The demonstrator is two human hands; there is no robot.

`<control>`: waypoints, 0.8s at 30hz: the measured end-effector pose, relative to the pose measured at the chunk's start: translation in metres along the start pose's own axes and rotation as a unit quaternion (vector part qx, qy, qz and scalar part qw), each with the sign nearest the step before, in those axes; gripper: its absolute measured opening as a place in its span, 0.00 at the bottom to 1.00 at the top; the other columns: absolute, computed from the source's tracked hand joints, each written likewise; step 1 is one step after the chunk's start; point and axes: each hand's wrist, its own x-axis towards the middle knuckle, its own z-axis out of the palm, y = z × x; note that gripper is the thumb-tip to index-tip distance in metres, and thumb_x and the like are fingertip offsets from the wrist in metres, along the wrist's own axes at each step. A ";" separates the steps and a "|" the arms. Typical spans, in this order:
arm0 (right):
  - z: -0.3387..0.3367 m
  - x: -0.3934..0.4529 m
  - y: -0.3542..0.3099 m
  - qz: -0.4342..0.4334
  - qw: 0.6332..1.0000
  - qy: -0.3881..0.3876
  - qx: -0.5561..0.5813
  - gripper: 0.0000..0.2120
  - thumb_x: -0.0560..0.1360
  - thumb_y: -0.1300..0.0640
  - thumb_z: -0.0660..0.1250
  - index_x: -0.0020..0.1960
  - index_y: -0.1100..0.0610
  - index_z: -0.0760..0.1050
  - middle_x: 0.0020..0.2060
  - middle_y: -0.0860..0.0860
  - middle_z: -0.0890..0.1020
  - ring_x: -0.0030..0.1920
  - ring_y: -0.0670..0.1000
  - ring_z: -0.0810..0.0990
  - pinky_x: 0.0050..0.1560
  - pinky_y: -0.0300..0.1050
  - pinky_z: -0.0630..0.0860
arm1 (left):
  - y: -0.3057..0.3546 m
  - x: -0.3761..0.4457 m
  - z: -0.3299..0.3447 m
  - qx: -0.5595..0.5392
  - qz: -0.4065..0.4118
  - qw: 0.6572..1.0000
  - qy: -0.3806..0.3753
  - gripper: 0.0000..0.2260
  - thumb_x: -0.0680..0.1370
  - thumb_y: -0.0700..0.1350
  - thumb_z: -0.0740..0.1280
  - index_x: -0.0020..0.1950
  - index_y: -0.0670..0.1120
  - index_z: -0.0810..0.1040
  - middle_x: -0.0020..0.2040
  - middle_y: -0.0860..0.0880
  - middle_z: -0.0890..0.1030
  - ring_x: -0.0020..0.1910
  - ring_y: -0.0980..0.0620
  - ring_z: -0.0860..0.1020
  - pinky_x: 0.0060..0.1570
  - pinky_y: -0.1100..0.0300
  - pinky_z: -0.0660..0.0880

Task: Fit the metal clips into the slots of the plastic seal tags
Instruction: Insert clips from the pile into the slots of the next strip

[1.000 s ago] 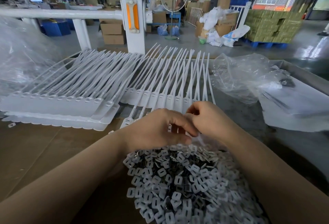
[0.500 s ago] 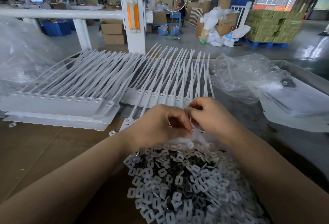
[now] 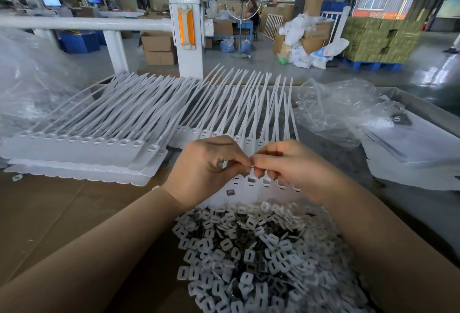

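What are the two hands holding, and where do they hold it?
Both hands, left hand and right hand, pinch one tiny clip between their fingertips, above the row of tags. Which part of the clip they hold cannot be told.

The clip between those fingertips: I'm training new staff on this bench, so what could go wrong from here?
The clip is tiny and pinched only by the fingertips of the left hand and right hand; it could slip into the pile below. The row of tags lies partly under both hands, so the slots are hard to see.
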 end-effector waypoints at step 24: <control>0.014 0.006 0.011 0.001 0.976 0.067 -0.207 0.07 0.75 0.50 0.72 0.41 0.52 0.84 0.38 0.53 0.86 0.43 0.57 0.84 0.48 0.56 0.81 | 0.000 0.002 -0.004 -0.052 -0.304 0.932 -0.191 0.06 0.71 0.46 0.78 0.40 0.52 0.82 0.40 0.55 0.82 0.38 0.62 0.77 0.42 0.64 0.76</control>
